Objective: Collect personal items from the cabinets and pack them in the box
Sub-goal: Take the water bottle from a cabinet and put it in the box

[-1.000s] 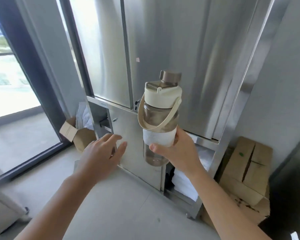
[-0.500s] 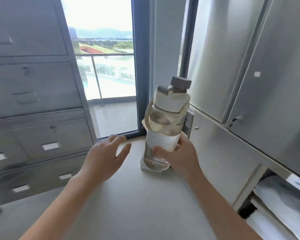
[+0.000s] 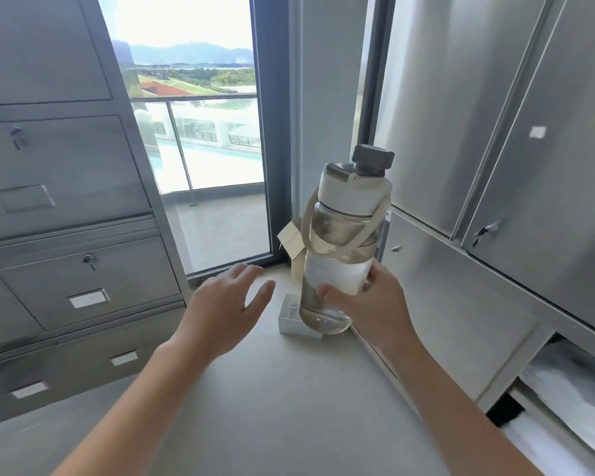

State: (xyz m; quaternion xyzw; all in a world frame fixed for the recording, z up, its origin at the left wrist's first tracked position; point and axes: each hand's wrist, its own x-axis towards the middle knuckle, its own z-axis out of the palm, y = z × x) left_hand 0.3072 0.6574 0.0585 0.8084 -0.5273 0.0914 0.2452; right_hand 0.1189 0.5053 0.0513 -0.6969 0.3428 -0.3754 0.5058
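Note:
A clear water bottle [image 3: 344, 242] with a cream lid, grey cap and cream carry strap is held up in the air, tilted slightly to the right. My right hand [image 3: 371, 304] grips it around its lower half. My left hand [image 3: 224, 310] hovers to the left of the bottle, fingers spread, holding nothing. Behind the bottle a cardboard box [image 3: 291, 240] stands in the corner on the floor, mostly hidden. A small white box [image 3: 289, 317] lies on the floor just below the bottle.
Stainless steel cabinets [image 3: 516, 139] line the right side, with an open lower compartment holding white sheets [image 3: 571, 386]. A grey metal drawer cabinet [image 3: 62, 207] stands on the left. Between them is a glass door [image 3: 207, 139] to a balcony. The floor is grey.
The view has swung left from the steel cabinet front to the corner by the glass door. The bottle stays in my right hand, now tilted more; my left hand remains beside it.

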